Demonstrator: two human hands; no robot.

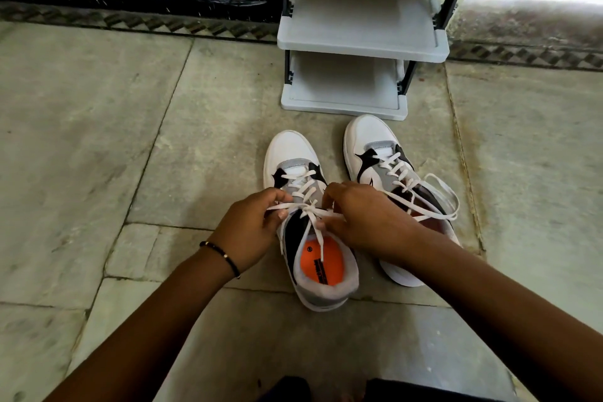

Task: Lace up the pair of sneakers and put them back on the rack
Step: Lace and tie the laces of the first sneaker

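**Second sneaker at the knot, rack waiting**

I judge the lacing to be near its end. The right sneaker (388,179) stands on the floor (98,140) just in front of the rack (359,42), its lace crossed through the eyelets, though the ends (437,202) lie in loose loops over its side, so I cannot say it is tied. The left sneaker (303,222) sits beside it, nearer to me, laced up to the top eyelets.

My left hand (251,228) pinches one end of its lace (310,209) between thumb and fingers, and my right hand (362,219) grips the other end at the tongue; both are closed on the lace, pulling it across the opening. One strand hangs down into the shoe over the orange insole (321,261).

What is left, as I see it: finish the knot here, perhaps tidy the other shoe's ends, then lift both onto the rack.

The rack's two grey shelves in view hold nothing. Each sneaker holds only its insole, the right one's mostly hidden behind my forearm.
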